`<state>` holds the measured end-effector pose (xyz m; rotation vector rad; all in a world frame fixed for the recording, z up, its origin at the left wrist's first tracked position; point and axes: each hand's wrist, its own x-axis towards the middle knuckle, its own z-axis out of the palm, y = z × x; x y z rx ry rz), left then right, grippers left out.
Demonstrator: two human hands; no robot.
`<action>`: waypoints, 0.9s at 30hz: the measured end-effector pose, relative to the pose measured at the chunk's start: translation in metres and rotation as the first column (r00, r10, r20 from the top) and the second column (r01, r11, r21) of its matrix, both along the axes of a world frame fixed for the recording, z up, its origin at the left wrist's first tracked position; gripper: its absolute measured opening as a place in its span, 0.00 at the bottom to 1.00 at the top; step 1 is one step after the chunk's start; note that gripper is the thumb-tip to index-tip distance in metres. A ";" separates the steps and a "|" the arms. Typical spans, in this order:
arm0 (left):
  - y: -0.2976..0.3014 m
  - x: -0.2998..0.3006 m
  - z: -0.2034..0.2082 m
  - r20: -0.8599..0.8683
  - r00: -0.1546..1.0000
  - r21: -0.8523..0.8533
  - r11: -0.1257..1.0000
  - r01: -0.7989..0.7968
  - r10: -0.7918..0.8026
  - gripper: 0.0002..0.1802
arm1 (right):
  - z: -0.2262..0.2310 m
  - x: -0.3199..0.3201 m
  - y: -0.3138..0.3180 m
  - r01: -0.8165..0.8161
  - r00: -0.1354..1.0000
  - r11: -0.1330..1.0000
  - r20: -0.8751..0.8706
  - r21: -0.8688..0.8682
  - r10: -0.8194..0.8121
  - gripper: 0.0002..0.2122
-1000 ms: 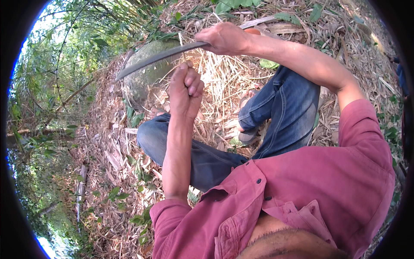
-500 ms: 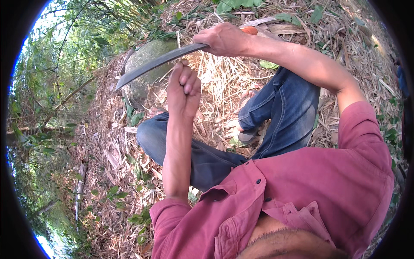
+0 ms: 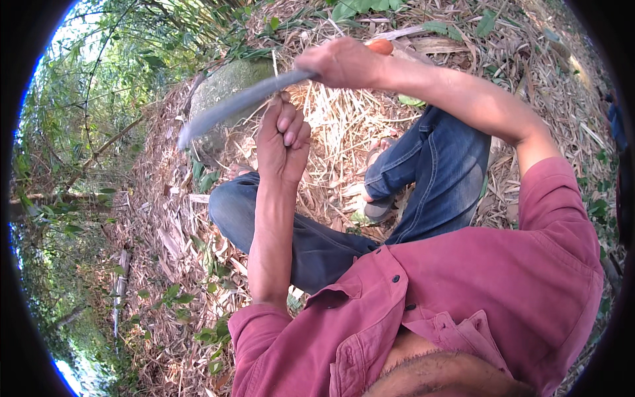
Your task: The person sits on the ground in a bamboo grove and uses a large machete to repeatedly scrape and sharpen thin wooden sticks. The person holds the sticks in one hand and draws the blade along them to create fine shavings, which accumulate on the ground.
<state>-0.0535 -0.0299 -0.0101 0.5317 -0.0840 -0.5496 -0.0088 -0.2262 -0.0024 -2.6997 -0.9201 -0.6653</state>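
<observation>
My right hand is closed round the handle of a machete, whose orange butt end sticks out behind the fist. Its long grey blade slants down to the left and is blurred by motion. Just under the blade, my left hand is closed, fingers curled and thumb upward. A thin pale strip shows above the blade, in line with the left fingertips. It appears to be pinched there, though the blade and fingers hide much of it.
A mossy grey boulder lies behind the blade. Pale shavings cover the ground between my legs in blue jeans. Dry leaf litter spreads around, with green undergrowth along the left.
The machete blade has swung slightly, its tip now a little lower and blurred. My right hand has tilted slightly with it, while my left hand stays almost in place.
</observation>
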 end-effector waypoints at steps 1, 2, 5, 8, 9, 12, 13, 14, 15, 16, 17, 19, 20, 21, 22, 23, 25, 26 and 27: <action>0.002 0.005 -0.002 0.013 1.000 0.000 1.000 0.007 -0.007 0.09 | 0.002 0.001 -0.002 -0.027 0.995 1.000 0.097 -0.010 0.028 0.07; 0.002 0.010 -0.002 0.036 0.999 -0.004 1.000 0.015 -0.015 0.10 | 0.001 0.002 -0.002 -0.023 0.994 1.000 0.105 -0.016 0.024 0.07; -0.002 0.001 -0.003 -0.013 1.000 -0.002 1.000 -0.021 0.021 0.08 | 0.000 -0.005 0.002 -0.016 0.997 1.000 0.081 -0.024 0.018 0.07; -0.001 0.001 -0.002 -0.034 0.999 -0.052 0.999 -0.004 0.002 0.08 | 0.002 0.003 0.001 0.029 0.998 0.999 -0.055 -0.026 -0.030 0.08; -0.001 0.004 -0.001 -0.036 0.999 -0.036 0.999 -0.006 0.005 0.08 | 0.000 0.001 0.002 0.019 1.000 0.999 -0.022 -0.030 -0.020 0.08; -0.004 0.003 -0.002 -0.007 0.999 0.026 0.999 -0.034 0.034 0.08 | 0.005 -0.004 0.005 -0.002 0.995 0.999 0.102 -0.050 0.007 0.08; -0.004 0.004 -0.002 -0.010 1.000 -0.014 1.000 -0.026 0.026 0.08 | 0.008 -0.007 0.005 0.002 0.997 0.993 0.072 -0.114 0.006 0.07; -0.002 0.000 -0.005 -0.030 0.999 -0.047 0.999 -0.026 0.024 0.08 | 0.009 -0.007 0.006 0.013 0.999 0.995 0.030 -0.099 -0.010 0.07; -0.001 -0.001 -0.003 -0.030 1.000 -0.071 0.997 -0.005 0.003 0.07 | 0.010 -0.003 0.006 0.026 1.000 0.996 -0.012 -0.086 -0.027 0.07; 0.001 0.002 -0.003 -0.018 1.000 -0.040 0.999 -0.020 0.020 0.07 | 0.008 0.001 0.005 0.039 0.998 0.997 -0.055 -0.072 -0.043 0.07; 0.001 0.007 -0.002 0.003 0.999 -0.016 0.999 -0.032 0.032 0.08 | 0.008 0.004 0.001 -0.023 0.991 0.998 0.133 -0.064 0.031 0.06; 0.001 0.003 -0.006 0.039 0.997 0.113 0.991 -0.076 0.072 0.07 | -0.001 0.001 0.001 -0.007 0.995 0.998 0.103 -0.061 0.013 0.07; 0.001 0.003 -0.007 0.035 0.998 0.074 0.996 -0.056 0.054 0.07 | -0.001 0.000 0.003 0.000 0.996 0.998 0.092 -0.059 0.005 0.07; 0.000 0.003 -0.007 0.031 0.999 0.036 0.999 -0.037 0.036 0.07 | -0.001 -0.005 0.005 -0.007 0.995 0.998 0.099 -0.059 0.012 0.07; 0.000 0.005 -0.007 0.028 0.999 -0.002 1.000 -0.019 0.019 0.07 | 0.001 -0.001 0.004 0.002 0.997 0.999 0.079 -0.049 0.002 0.07; 0.001 0.002 -0.004 0.024 1.000 -0.021 1.000 0.020 -0.020 0.08 | 0.003 0.002 0.001 0.016 0.999 0.999 0.052 -0.037 -0.014 0.07; 0.001 -0.003 -0.008 0.009 1.000 0.037 0.999 -0.006 0.006 0.07 | -0.004 0.007 -0.006 0.031 0.990 0.998 0.138 -0.061 -0.022 0.07; 0.001 0.000 -0.008 0.016 1.000 0.062 0.998 -0.027 0.026 0.07 | -0.002 0.007 -0.003 0.023 0.994 0.998 0.112 -0.062 -0.016 0.07; 0.001 0.003 -0.008 0.024 0.999 0.087 0.995 -0.047 0.045 0.07 | -0.001 0.004 0.000 0.016 0.996 0.998 0.086 -0.064 -0.010 0.07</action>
